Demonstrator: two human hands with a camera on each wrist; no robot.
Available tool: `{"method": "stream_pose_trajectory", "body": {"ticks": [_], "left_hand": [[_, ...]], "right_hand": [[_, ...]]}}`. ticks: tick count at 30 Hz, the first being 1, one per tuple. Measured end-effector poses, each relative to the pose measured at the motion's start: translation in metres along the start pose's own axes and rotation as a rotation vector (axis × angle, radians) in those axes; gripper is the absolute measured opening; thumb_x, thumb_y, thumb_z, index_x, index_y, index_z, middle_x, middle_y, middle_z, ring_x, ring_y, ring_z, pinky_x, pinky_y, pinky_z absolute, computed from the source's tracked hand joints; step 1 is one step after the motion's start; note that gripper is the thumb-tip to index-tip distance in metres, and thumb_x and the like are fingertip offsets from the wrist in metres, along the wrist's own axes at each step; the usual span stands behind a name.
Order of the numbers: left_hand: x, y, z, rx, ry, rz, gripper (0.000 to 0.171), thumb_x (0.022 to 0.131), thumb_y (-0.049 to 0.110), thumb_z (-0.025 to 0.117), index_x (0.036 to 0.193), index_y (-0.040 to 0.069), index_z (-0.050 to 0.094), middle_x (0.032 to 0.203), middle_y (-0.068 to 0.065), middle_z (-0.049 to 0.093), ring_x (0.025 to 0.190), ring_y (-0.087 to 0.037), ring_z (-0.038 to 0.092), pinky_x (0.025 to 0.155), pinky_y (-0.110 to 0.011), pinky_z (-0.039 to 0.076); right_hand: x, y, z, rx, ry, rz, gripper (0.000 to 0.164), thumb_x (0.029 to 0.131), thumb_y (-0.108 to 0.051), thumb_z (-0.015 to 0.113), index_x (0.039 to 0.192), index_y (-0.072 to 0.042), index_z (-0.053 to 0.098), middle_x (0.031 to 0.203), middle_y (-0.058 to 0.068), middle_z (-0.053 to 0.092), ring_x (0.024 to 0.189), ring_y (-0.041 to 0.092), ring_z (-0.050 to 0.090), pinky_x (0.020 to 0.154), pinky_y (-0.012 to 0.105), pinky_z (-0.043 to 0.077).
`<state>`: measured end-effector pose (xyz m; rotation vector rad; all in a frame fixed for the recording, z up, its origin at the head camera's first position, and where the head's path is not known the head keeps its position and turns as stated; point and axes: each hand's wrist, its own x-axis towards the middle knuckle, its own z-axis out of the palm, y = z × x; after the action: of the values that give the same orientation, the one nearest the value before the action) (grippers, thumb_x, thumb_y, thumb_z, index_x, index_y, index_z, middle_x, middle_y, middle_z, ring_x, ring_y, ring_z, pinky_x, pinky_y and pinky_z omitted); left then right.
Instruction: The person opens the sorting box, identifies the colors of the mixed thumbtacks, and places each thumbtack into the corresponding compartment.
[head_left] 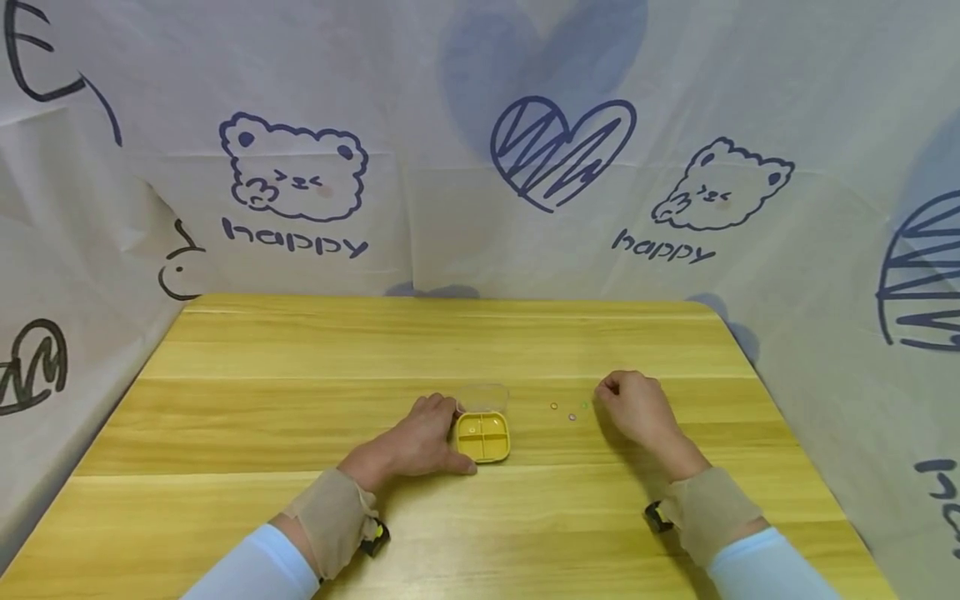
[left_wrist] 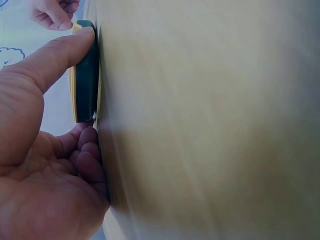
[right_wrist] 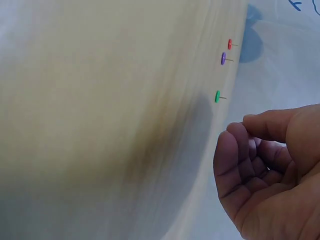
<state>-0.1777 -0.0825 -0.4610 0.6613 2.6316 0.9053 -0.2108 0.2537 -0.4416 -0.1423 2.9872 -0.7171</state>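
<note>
A small yellow box (head_left: 483,460) with a divided inside lies on the table, its clear lid (head_left: 483,388) raised at the back. My left hand (head_left: 423,437) grips it from the left, thumb at the front edge and fingers at the rear corner. In the left wrist view the box (left_wrist: 86,95) shows a dark side under a yellow rim. One small piece (head_left: 472,430) lies in its back left compartment. Right of the box are a red thumbtack (right_wrist: 230,44), a purple thumbtack (right_wrist: 223,58) and a green thumbtack (right_wrist: 217,96), points up. Beside the green one, my right hand (head_left: 637,408) has curled fingers, with nothing visible between them.
The wooden table (head_left: 300,350) reaches back to a white cloth (head_left: 450,225) with bear and heart drawings. More cloth hangs along the left and right sides. Both wrists carry a beige wrap (head_left: 712,512) with a small dark device (head_left: 658,517).
</note>
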Motion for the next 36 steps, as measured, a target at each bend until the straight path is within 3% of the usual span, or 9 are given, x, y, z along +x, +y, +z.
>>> {"method": "stream_pose_trajectory", "body": {"ticks": [6,14,36], "left_hand": [[0.0,0.0,0.0,-0.007,-0.003,-0.007,0.074,0.067,0.043,0.084,0.119,0.003,0.052,0.104,-0.006,0.05,0.097,-0.024,0.043,0.088,-0.041,0.041],[0.0,0.0,0.0,-0.008,-0.003,-0.011,0.074,0.067,0.042,0.085,0.119,0.003,0.052,0.105,-0.006,0.051,0.097,-0.024,0.042,0.087,-0.041,0.041],[-0.001,0.001,0.0,-0.002,0.008,-0.001,0.074,0.066,0.043,0.085,0.119,0.003,0.052,0.104,-0.006,0.051,0.098,-0.024,0.043,0.088,-0.042,0.041]], "right_hand": [[0.001,0.0,0.006,0.035,-0.057,0.022,0.02,0.097,-0.019,0.055,0.097,-0.006,0.07,0.082,0.006,0.068,0.061,0.017,0.054,0.056,0.033,0.044],[0.0,-0.004,0.01,0.036,-0.064,0.021,0.019,0.095,-0.019,0.057,0.092,-0.006,0.07,0.068,0.003,0.064,0.054,0.016,0.051,0.05,0.031,0.042],[0.001,-0.006,0.016,-0.01,-0.086,0.045,0.016,0.094,-0.018,0.058,0.088,-0.007,0.068,0.064,0.001,0.06,0.055,0.016,0.05,0.053,0.031,0.041]]}}
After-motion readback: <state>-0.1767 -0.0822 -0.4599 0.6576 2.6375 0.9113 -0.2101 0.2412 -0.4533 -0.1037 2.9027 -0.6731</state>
